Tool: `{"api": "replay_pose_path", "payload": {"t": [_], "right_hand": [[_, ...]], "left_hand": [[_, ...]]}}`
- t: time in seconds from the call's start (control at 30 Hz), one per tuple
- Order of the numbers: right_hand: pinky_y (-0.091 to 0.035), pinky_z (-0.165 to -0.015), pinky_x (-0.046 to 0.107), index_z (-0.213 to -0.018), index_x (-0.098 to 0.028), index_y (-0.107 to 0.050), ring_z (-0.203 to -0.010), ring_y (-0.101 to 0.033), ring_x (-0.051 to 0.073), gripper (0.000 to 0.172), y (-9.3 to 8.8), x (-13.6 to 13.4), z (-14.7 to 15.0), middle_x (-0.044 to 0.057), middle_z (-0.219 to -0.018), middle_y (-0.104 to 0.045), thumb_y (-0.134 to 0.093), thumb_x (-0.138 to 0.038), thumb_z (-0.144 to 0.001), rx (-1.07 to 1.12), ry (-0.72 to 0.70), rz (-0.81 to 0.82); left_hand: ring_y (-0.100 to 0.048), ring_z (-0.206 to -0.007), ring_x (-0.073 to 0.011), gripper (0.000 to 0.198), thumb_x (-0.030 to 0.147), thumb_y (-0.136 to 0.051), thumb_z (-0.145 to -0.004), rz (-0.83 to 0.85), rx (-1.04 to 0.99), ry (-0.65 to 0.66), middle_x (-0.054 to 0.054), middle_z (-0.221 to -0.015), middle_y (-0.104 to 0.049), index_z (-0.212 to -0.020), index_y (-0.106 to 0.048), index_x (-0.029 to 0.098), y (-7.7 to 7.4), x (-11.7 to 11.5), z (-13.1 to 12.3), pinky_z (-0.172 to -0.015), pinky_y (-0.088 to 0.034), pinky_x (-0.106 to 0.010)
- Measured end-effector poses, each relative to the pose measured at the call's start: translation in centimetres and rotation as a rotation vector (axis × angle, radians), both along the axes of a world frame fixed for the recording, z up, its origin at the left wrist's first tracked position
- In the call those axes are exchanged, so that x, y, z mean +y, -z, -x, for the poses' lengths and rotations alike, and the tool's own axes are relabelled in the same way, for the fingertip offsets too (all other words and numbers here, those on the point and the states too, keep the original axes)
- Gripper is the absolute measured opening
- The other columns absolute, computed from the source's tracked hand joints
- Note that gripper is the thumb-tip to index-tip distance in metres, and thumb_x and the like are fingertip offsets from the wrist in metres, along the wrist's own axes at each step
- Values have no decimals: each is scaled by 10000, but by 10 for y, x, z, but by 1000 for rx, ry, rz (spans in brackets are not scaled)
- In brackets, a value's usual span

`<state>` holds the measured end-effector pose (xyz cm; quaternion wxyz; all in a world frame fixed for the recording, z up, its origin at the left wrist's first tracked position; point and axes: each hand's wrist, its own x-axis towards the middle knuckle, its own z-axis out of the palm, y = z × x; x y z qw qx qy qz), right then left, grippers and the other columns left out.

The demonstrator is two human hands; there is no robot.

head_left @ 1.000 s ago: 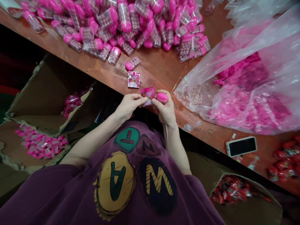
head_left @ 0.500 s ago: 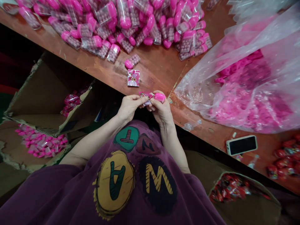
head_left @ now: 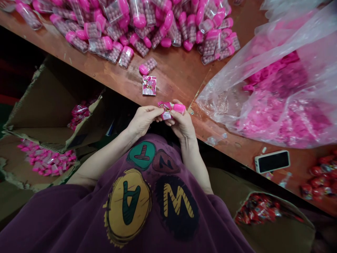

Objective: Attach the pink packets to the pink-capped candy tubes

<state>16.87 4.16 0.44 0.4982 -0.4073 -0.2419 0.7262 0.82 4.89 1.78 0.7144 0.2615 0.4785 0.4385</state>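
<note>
At the table's near edge, my right hand (head_left: 184, 123) is closed around a small container with a pink cap (head_left: 179, 108); the cap points right and the fingers hide much of the body. Against the container's body lies a shiny printed pink wrapper (head_left: 165, 106). My left hand (head_left: 144, 120) pinches the wrapper's left side between thumb and fingers. Whether the wrapper goes all the way round is hidden. Just beyond my hands, a flat printed pink wrapper (head_left: 149, 85) lies on the table, with a pink-capped candy container (head_left: 147, 66) on its side behind it.
A heap of pink-capped candy containers (head_left: 139, 21) covers the table's far side. To the right are a clear plastic bag (head_left: 284, 102) of pink pieces, a phone (head_left: 272, 161) and red packets (head_left: 319, 179). Cardboard boxes (head_left: 39, 112) stand below at left and right.
The wrapper between my hands has turned, and more of its printed pink face shows. My left hand has shifted slightly. The whole view has moved a little.
</note>
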Motion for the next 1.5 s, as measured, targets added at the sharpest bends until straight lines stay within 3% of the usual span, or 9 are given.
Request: {"api": "replay_pose_path", "payload": {"t": [0.1,0.2,0.47,0.63,0.73,0.97,1.2,1.37,1.5], "right_hand": [[-279,-420,198,-905,-236,-548,-452,-279,36,391,-2,-1,-1,-100,-641,-494,-830,-483,-792,91,-78,21],[-248,-372,198,-828,-234,-528,-428,-244,33,396,-6,-2,-2,-88,-647,-485,-766,-550,-837,161,-113,0],[-216,-314,185,-1129,-281,-550,-379,-315,36,523,-4,-5,-2,-115,-683,-521,-749,-671,-842,107,-130,-4],[-392,-448,217,-1262,-282,-581,-528,-513,96,595,-6,-7,2,-55,-730,-619,-595,-753,-900,3,-58,10],[-495,-572,277,-1304,-271,-606,-698,-612,154,567,-9,-10,3,-2,-814,-655,-505,-691,-937,17,-66,7],[-548,-618,272,-1325,-299,-615,-768,-618,138,493,-7,-21,7,-4,-916,-628,-663,-590,-930,-177,-1,-42],[-395,-358,174,-1206,-282,-554,-489,-585,37,551,-6,-28,15,-54,-929,-657,-867,-510,-815,-380,58,-36],[-335,-307,170,-1207,-296,-506,-421,-582,54,597,-6,-24,15,-85,-817,-663,-859,-563,-806,-402,97,-2],[-287,-324,175,-1198,-300,-500,-388,-459,33,520,-4,-24,11,-97,-748,-619,-789,-580,-869,-396,150,-21]], "left_hand": [[-575,-608,-95,220,301,-894,-763,-32,25,-97,-19,-628,-672,-665,-759,157,-5,1,3,-653,-449,-258],[-566,-591,-87,260,322,-924,-752,-41,57,-212,-2,-615,-662,-658,-739,166,-9,5,7,-648,-454,-253],[-584,-598,-87,284,323,-914,-782,53,-8,-246,-4,-640,-663,-670,-710,160,-11,8,7,-630,-460,-245],[-589,-606,-91,273,318,-890,-807,100,-63,-231,-9,-659,-664,-685,-707,157,-6,5,5,-632,-461,-249],[-594,-613,-89,276,323,-880,-821,119,-85,-223,-9,-668,-660,-689,-705,157,-4,5,4,-639,-464,-247],[-591,-622,-83,281,352,-860,-849,165,-95,-221,-19,-710,-685,-722,-706,155,-2,5,-2,-648,-476,-241],[-582,-619,-83,247,317,-829,-876,165,-105,-207,-8,-673,-665,-726,-723,152,-3,4,-5,-650,-471,-237],[-566,-606,-90,305,368,-845,-865,122,-44,-162,-9,-632,-645,-682,-712,163,-7,-1,-9,-646,-461,-248],[-560,-605,-84,287,373,-860,-852,91,7,-196,-1,-642,-649,-701,-721,172,-9,-2,-10,-650,-453,-246]]}}
